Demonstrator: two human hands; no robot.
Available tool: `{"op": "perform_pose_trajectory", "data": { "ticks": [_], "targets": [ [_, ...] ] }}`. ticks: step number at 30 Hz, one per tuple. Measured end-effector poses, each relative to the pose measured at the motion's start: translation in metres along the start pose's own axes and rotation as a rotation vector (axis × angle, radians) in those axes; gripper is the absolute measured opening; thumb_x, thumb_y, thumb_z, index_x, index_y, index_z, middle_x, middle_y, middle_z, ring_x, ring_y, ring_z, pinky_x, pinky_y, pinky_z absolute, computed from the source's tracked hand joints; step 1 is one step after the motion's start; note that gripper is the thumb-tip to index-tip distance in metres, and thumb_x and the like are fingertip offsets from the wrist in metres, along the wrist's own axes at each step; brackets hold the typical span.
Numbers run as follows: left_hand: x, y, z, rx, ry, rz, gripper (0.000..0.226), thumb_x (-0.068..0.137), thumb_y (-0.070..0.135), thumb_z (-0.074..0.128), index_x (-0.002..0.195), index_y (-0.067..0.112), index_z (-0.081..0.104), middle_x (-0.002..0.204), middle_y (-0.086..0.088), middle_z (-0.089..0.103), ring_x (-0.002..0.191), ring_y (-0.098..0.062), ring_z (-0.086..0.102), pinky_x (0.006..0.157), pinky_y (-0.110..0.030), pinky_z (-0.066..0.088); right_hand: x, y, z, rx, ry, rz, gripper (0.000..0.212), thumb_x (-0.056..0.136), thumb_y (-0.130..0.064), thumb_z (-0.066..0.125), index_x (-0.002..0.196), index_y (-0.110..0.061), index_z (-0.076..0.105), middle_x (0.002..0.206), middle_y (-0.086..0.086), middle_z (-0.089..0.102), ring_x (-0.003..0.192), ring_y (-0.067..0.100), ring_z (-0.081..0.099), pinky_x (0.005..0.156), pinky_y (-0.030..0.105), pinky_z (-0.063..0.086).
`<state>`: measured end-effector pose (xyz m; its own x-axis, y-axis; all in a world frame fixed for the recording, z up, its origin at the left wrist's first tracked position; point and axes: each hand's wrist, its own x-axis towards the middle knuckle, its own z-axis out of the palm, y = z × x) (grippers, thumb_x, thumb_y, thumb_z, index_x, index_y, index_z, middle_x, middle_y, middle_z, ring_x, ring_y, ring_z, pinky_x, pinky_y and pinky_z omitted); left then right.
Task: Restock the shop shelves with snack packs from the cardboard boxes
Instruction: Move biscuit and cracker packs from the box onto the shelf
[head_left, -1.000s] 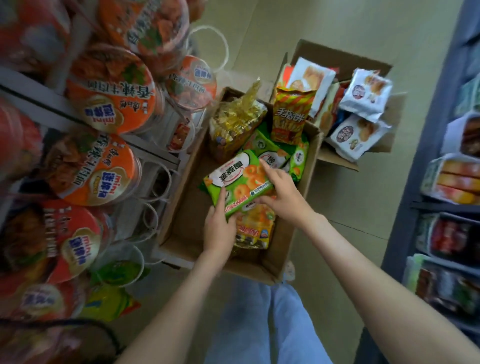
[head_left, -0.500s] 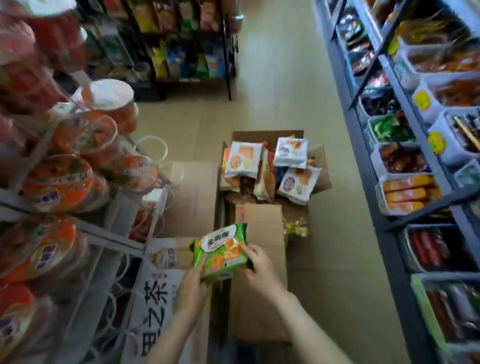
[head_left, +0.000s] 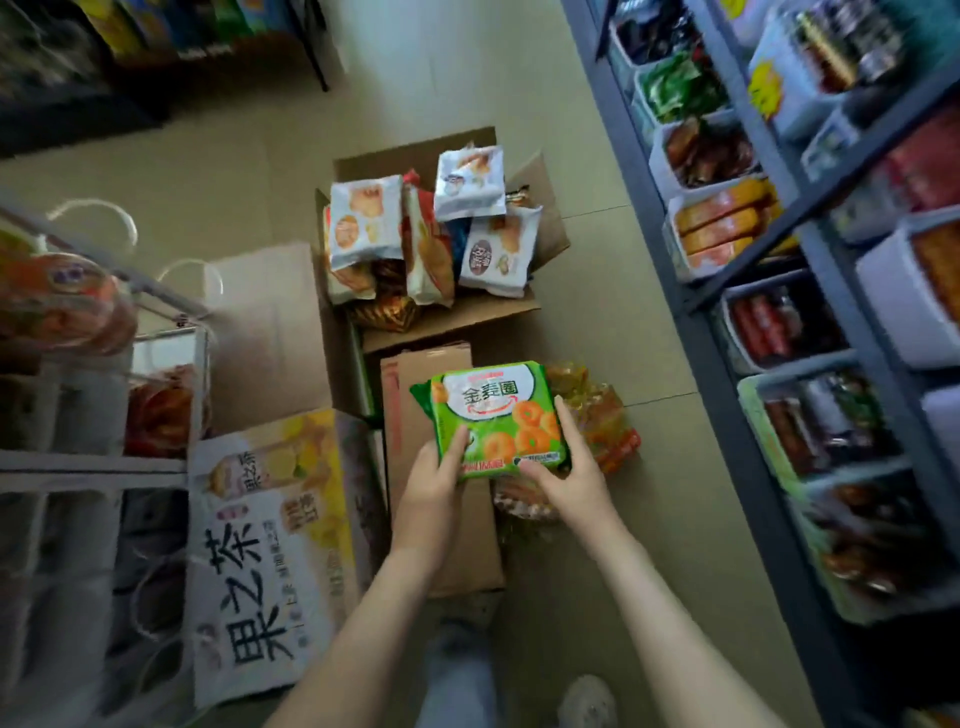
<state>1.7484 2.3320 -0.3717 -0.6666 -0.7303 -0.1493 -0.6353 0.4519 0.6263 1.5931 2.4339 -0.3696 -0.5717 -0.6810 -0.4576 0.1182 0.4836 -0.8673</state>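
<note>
Lifted clear of brown cardboard box (head_left: 441, 467): green snack pack printed with orange rings (head_left: 498, 418), left hand (head_left: 434, 480) and right hand (head_left: 569, 467) gripping its lower corners; grey shop shelf with white tubs (head_left: 769, 426) just right, likely next stop.

A pale beige tiled floor (head_left: 467, 78) ran down the narrow aisle under soft, even light. A dark grey metal shelving unit (head_left: 698, 338) lined the right side and a white wire rack (head_left: 93, 462) the left, while a black-framed shelf unit (head_left: 104, 114) stood further off at the upper left.

we hold green snack pack (head_left: 497, 418) in left hand (head_left: 434, 480) and right hand (head_left: 569, 475) | above near cardboard box (head_left: 415, 415) | far box (head_left: 540, 228) holds white packs | shelves (head_left: 727, 332) right
</note>
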Motion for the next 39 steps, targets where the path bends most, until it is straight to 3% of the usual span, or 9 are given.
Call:
{"op": "perform_pose_trajectory", "data": {
  "ticks": [2, 4, 11, 15, 22, 26, 30, 36, 39],
  "targets": [
    [-0.005, 0.04, -0.004, 0.043, 0.008, 0.122, 0.058, 0.081, -0.001, 0.053, 0.139, 0.004, 0.048, 0.119, -0.022, 0.056, 0.111, -0.032, 0.055, 0.093, -0.027, 0.044, -0.017, -0.013, -0.035, 0.025, -0.016, -0.029, 0.086, 0.081, -0.008, 0.074, 0.141, -0.046, 0.025, 0.145, -0.005, 0.04, 0.128, 0.01, 0.045, 0.105, 0.022, 0.039],
    [-0.014, 0.082, -0.006, 0.046, 0.009, 0.165, 0.057, 0.08, 0.005, 0.05, 0.137, 0.001, 0.05, 0.116, -0.024, 0.057, 0.108, -0.033, 0.056, 0.09, -0.029, 0.045, -0.041, -0.029, -0.072, -0.001, -0.025, -0.051, 0.082, 0.08, -0.011, 0.074, 0.13, -0.056, 0.027, 0.146, -0.001, 0.039, 0.13, 0.012, 0.045, 0.11, 0.034, 0.037],
    [-0.057, 0.234, -0.011, 0.07, 0.044, 0.444, 0.071, 0.07, -0.004, 0.074, 0.137, 0.005, 0.051, 0.118, -0.025, 0.058, 0.107, -0.04, 0.061, 0.08, -0.042, 0.055, -0.153, -0.085, -0.202, -0.131, 0.158, -0.163, 0.08, 0.084, -0.011, 0.071, 0.149, -0.029, 0.027, 0.149, -0.001, 0.038, 0.132, 0.011, 0.041, 0.111, 0.034, 0.035],
    [-0.075, 0.316, -0.025, 0.036, 0.069, 0.644, 0.077, 0.065, -0.005, 0.08, 0.136, 0.006, 0.051, 0.114, -0.023, 0.06, 0.102, -0.039, 0.062, 0.078, -0.039, 0.056, -0.223, -0.119, -0.26, -0.154, 0.32, -0.267, 0.081, 0.085, -0.011, 0.07, 0.147, -0.036, 0.024, 0.15, -0.008, 0.034, 0.137, 0.009, 0.035, 0.112, 0.035, 0.034],
    [-0.101, 0.437, -0.038, -0.017, 0.118, 1.048, 0.069, 0.075, 0.003, 0.072, 0.138, 0.007, 0.042, 0.111, -0.027, 0.057, 0.103, -0.044, 0.057, 0.085, -0.048, 0.053, -0.342, -0.159, -0.321, -0.153, 0.689, -0.378, 0.078, 0.09, -0.017, 0.065, 0.145, -0.044, 0.015, 0.147, -0.02, 0.022, 0.139, 0.003, 0.023, 0.108, 0.022, 0.03],
    [-0.13, 0.494, -0.039, -0.085, 0.099, 1.243, 0.07, 0.072, -0.002, 0.071, 0.137, 0.006, 0.046, 0.106, -0.025, 0.057, 0.096, -0.041, 0.057, 0.072, -0.044, 0.054, -0.408, -0.162, -0.339, -0.138, 0.93, -0.382, 0.08, 0.089, -0.016, 0.067, 0.145, -0.045, 0.018, 0.15, -0.02, 0.021, 0.14, -0.002, 0.02, 0.11, 0.023, 0.026],
    [-0.168, 0.547, -0.037, -0.131, 0.028, 1.389, 0.059, 0.082, 0.016, 0.049, 0.139, 0.013, 0.036, 0.107, -0.023, 0.057, 0.094, -0.035, 0.051, 0.069, -0.041, 0.053, -0.475, -0.165, -0.355, -0.147, 1.106, -0.347, 0.081, 0.088, -0.015, 0.067, 0.146, -0.046, 0.019, 0.151, -0.02, 0.022, 0.138, -0.002, 0.024, 0.111, 0.027, 0.029],
    [-0.24, 0.613, -0.028, -0.277, -0.034, 1.581, 0.062, 0.085, 0.04, 0.054, 0.141, 0.02, 0.037, 0.117, -0.018, 0.051, 0.101, -0.035, 0.051, 0.077, -0.042, 0.05, -0.577, -0.159, -0.374, -0.158, 1.312, -0.364, 0.078, 0.09, -0.013, 0.064, 0.143, -0.047, 0.018, 0.137, -0.04, 0.017, 0.112, -0.039, 0.016, 0.084, -0.011, 0.022],
    [-0.285, 0.641, -0.022, -0.443, -0.05, 1.655, 0.059, 0.092, 0.053, 0.049, 0.138, 0.016, 0.045, 0.115, -0.015, 0.052, 0.096, -0.031, 0.056, 0.079, -0.037, 0.046, -0.623, -0.147, -0.383, -0.168, 1.388, -0.359, 0.078, 0.09, -0.016, 0.065, 0.138, -0.054, 0.018, 0.135, -0.046, 0.015, 0.12, -0.034, 0.016, 0.097, -0.001, 0.023]
  ]
}}
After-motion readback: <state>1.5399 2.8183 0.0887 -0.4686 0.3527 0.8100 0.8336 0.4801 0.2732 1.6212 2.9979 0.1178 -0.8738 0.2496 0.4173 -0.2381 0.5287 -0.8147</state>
